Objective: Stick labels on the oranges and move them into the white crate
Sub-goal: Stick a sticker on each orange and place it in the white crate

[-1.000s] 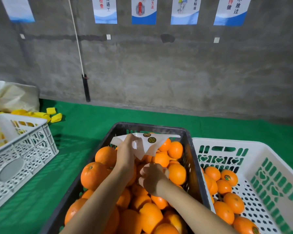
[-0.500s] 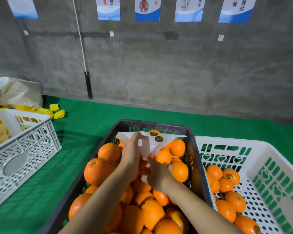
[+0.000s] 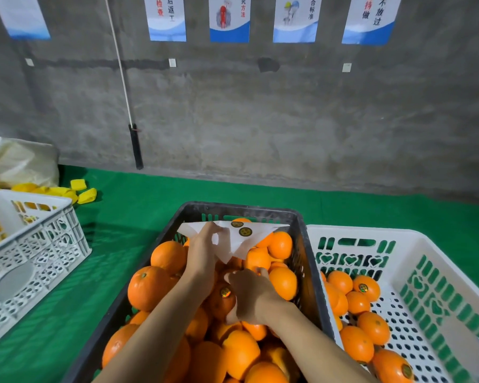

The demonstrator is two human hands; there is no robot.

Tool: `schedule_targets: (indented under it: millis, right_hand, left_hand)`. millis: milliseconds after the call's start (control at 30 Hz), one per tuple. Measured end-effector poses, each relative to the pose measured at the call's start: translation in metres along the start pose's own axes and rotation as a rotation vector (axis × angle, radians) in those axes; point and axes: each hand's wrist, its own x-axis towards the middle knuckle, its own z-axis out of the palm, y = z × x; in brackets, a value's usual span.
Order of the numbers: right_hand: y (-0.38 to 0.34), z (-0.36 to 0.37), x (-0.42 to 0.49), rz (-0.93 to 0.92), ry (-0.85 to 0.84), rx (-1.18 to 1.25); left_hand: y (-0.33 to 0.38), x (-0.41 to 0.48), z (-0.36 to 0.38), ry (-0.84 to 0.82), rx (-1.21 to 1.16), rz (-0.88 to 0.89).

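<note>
A black crate [image 3: 194,214] in front of me is heaped with oranges [image 3: 150,287]. My left hand [image 3: 203,254] pinches a white label sheet [image 3: 249,239] that carries two round stickers, held over the far end of the crate. My right hand [image 3: 250,295] rests on an orange [image 3: 221,299] in the heap; a round label shows on that orange's top beside my thumb. To the right stands the white crate [image 3: 415,244] with several labelled oranges [image 3: 367,287] on its perforated floor.
A second white crate [image 3: 53,244] with yellow items stands at the left on the green mat [image 3: 138,197]. Yellow pieces [image 3: 83,192] and a pale sack [image 3: 20,164] lie behind it. A concrete wall with posters rises beyond.
My right hand has come down from the label sheet onto an orange in the heap, and a label now shows on that orange. My left hand keeps holding the sheet.
</note>
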Motion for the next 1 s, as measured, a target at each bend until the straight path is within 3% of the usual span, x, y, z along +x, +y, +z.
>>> schedule_targets:
  millis: [167,333,500,633,767,1000]
  right_hand:
    - [0.019,-0.006,-0.039,0.053,0.243,0.492]
    - [0.037,-0.004,-0.073,0.181,0.548,0.745]
    - [0.066,-0.015,-0.083,0.294,0.752,1.080]
    - [0.106,-0.008,-0.079,0.578,0.925,1.371]
    - [0.139,0.021,-0.069,0.911,0.957,1.652]
    - [0.166,0.056,-0.055,1.148,0.876,1.570]
  left_hand:
    - [0.003,0.000,0.000,-0.034,-0.079,-0.046]
    - [0.000,-0.005,0.005,0.002,0.051,0.084]
    - [-0.014,-0.008,0.009,-0.163,0.161,0.075]
    - [-0.030,-0.012,0.017,-0.285,0.293,0.169]
    - [-0.038,-0.016,0.024,-0.356,0.293,0.154]
    - [-0.039,-0.017,0.023,-0.435,0.244,0.170]
